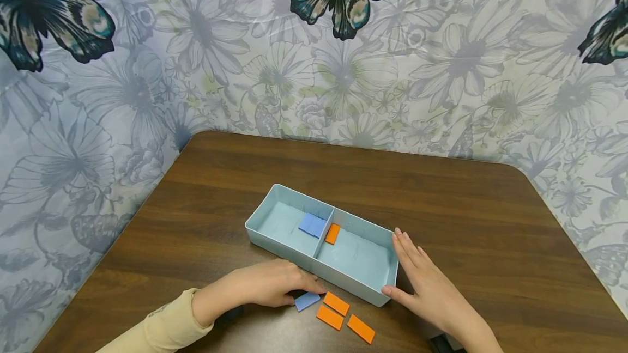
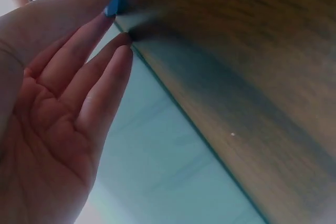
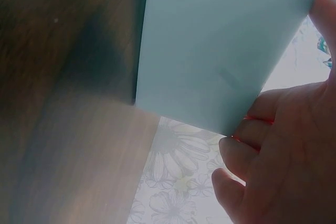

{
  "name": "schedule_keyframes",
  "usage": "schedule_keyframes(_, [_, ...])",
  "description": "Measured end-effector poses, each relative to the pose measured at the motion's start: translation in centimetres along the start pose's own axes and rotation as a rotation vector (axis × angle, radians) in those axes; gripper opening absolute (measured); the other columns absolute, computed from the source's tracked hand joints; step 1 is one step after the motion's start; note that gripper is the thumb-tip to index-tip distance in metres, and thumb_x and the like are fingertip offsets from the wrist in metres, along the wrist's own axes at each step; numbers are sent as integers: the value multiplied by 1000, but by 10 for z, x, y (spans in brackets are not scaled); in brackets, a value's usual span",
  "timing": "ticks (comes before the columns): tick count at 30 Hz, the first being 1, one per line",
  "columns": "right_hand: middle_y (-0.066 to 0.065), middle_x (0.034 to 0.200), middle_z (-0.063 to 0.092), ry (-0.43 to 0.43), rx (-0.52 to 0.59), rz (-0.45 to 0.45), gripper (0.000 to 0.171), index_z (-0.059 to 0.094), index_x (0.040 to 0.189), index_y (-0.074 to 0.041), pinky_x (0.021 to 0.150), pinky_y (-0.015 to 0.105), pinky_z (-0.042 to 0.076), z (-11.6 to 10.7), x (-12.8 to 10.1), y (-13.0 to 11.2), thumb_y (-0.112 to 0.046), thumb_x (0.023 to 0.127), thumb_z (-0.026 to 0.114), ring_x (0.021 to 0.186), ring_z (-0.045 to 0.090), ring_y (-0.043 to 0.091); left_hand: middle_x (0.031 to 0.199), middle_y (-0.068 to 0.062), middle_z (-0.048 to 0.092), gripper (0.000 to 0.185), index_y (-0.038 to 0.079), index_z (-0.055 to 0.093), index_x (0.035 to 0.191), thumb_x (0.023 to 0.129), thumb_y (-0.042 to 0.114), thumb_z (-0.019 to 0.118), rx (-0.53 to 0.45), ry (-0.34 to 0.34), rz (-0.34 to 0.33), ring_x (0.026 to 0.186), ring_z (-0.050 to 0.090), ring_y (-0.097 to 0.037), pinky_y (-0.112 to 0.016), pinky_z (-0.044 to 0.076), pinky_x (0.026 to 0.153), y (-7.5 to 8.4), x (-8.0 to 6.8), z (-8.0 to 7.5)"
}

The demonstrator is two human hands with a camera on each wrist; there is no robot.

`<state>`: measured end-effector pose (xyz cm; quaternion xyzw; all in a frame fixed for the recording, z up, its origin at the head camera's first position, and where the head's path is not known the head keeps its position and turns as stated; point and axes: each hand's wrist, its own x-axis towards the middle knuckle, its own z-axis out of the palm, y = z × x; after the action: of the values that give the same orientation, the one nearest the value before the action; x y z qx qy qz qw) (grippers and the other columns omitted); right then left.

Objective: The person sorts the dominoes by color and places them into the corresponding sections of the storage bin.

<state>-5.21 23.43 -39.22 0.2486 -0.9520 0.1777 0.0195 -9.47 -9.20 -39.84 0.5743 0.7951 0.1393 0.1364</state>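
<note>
In this wrist view we see the right hand [image 3: 286, 140], its thumb at one corner of the pale blue box [image 3: 210, 45] and its fingertips at another. To the left we notice the brown table [image 3: 73, 161], with shadow; below, the flowered cloth [image 3: 173, 182].

Pale yellow, softly creased fabric sleeve [image 1: 169, 320] on the left arm [image 1: 221, 296]
</note>
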Motion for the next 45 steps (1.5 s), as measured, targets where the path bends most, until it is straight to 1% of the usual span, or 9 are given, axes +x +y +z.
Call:
schedule_keyframes(4, [8, 155, 9, -1, -4, 0, 90, 16, 149, -3, 109, 30, 2, 0, 0, 0, -53, 88, 57, 138, 13, 29, 122, 9, 58, 53, 15, 60, 128, 77, 8, 77, -19, 5, -17, 108, 51, 0, -16, 42, 85, -1, 0, 1])
schedule_keyframes(9, [8, 155, 9, -3, 7, -2, 89, 14, 150, -4, 108, 26, -1, 0, 0, 1, -51, 88, 59, 139, 11, 26, 122, 9, 58, 48, 13, 63, 124, 78, 11, 77, -26, 14, -28, 107, 52, 1, -15, 43, 84, -3, -1, 3])
schedule_keyframes(12, [6, 155, 8, -6, 16, 0, 89, 14, 150, -6, 108, 25, -2, 0, 0, 0, -49, 88, 59, 139, 11, 24, 121, 8, 59, 46, 12, 64, 123, 78, 12, 77, -18, 34, -13, 107, 52, 2, -14, 43, 83, -4, -1, 5])
schedule_keyframes(23, [4, 155, 6, -9, 22, 6, 89, 12, 151, -8, 108, 23, -3, 0, 1, -1, -50, 88, 59, 139, 10, 24, 118, 6, 61, 40, 8, 66, 119, 81, 14, 75, -86, 90, 5, 106, 52, 3, -12, 42, 83, -7, -2, 6])
schedule_keyframes(28, [5, 155, 8, -3, 16, -1, 89, 12, 150, -7, 107, 22, -3, 0, 0, -1, -50, 88, 59, 139, 11, 24, 118, 5, 61, 39, 6, 66, 119, 81, 11, 74, -122, 103, 4, 106, 52, 3, -12, 41, 83, -7, -4, 3])
schedule_keyframes(31, [5, 155, 8, 2, 16, -1, 89, 13, 150, -6, 107, 22, -3, 0, 0, -1, -49, 88, 60, 139, 11, 25, 118, 5, 61, 40, 6, 65, 120, 81, 10, 73, -125, 113, 3, 106, 52, 2, -12, 41, 84, -5, -5, 1])
schedule_keyframes(37, [5, 155, 8, 18, 10, -13, 89, 14, 150, -5, 106, 20, -5, 1, -2, -1, -47, 87, 62, 138, 13, 27, 120, 7, 60, 41, 6, 64, 121, 81, 11, 73, -129, 123, 4, 107, 51, 3, -12, 40, 86, -3, -7, -3])
schedule_keyframes(45, [6, 155, 10, 41, -15, -37, 90, 16, 150, -4, 105, 19, -5, 2, 0, 1, -49, 87, 61, 138, 15, 27, 120, 4, 60, 42, 7, 63, 122, 82, 14, 74, -155, 146, 1, 107, 51, 3, -12, 40, 85, -5, -9, -6])
